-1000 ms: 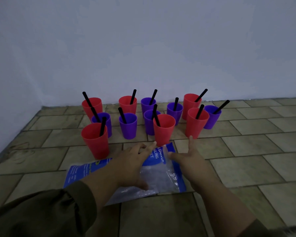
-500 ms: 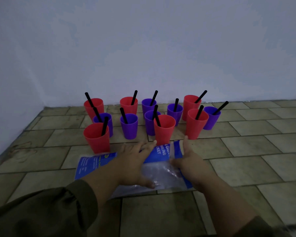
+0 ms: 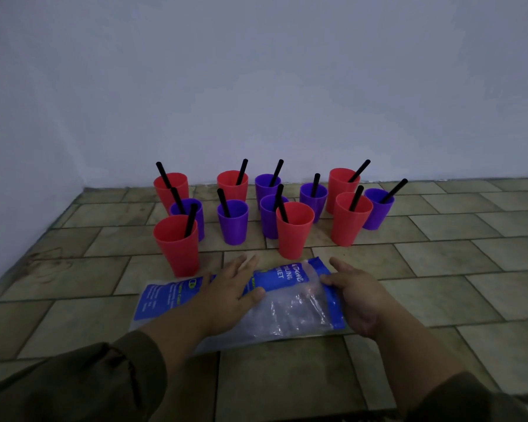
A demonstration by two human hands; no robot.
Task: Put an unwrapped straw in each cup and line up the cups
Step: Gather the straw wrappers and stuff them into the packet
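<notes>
**Over the bag [image 3: 287,312]: flat, wide, holding nothing**

Pressing down on crinkly clear-and-blue plastic with left grip [image 3: 229,295], fingers straight; resting right grip [image 3: 355,296] on its right edge, thumb on top, probably to pin or slide the slippery thing aside. Just beyond, on the matte tiled floor [image 3: 439,260]: smooth tapered red and purple cups [image 3: 293,236], bunched in loose rows, not yet lined up, a stiff black straw [image 3: 190,220] leaning in each.

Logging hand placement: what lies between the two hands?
In the head view, the blue-and-clear plastic bag lies between left hand and right hand; both touch it.
</notes>
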